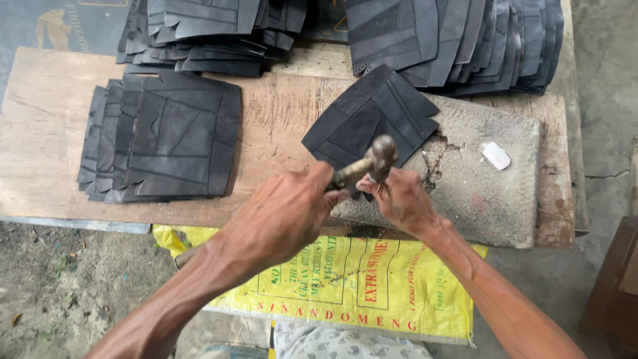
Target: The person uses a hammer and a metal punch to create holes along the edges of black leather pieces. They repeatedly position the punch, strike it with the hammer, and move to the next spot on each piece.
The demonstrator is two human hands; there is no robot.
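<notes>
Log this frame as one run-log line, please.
left hand: grips hammer | right hand: pinches black leather piece on stone slab | stacked pieces on left

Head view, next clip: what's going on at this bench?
A person works at a wooden board bearing a grey stone slab. The left hand grips a hammer, its head raised above a black stitched leather piece lying on the slab. The right hand pinches something small at that piece's near edge; what it is cannot be made out. A stack of similar black pieces sits to the left, and more are piled along the far edge.
</notes>
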